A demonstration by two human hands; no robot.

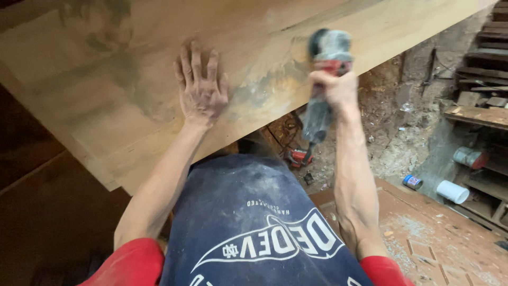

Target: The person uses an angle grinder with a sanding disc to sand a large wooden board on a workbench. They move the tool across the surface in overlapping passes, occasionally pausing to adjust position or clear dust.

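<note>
A large pale wooden slab (95, 106) fills the upper left, dusty and stained with darker patches. My left hand (201, 90) lies flat on it with the fingers spread, holding nothing. My right hand (336, 90) grips the body of a dust-coated angle grinder (328, 58) with a red band. Its head rests against the slab's surface near the right side, blurred. The grinder's cord end hangs down below my wrist.
Below the slab's edge lies a dirt floor (391, 137) with rubble, a red power tool (299, 157), a small tin (413, 182) and a white roll (452, 191). Wooden shelves and stacked boards (484, 79) stand at the right. A dusty carved panel (423, 238) lies lower right.
</note>
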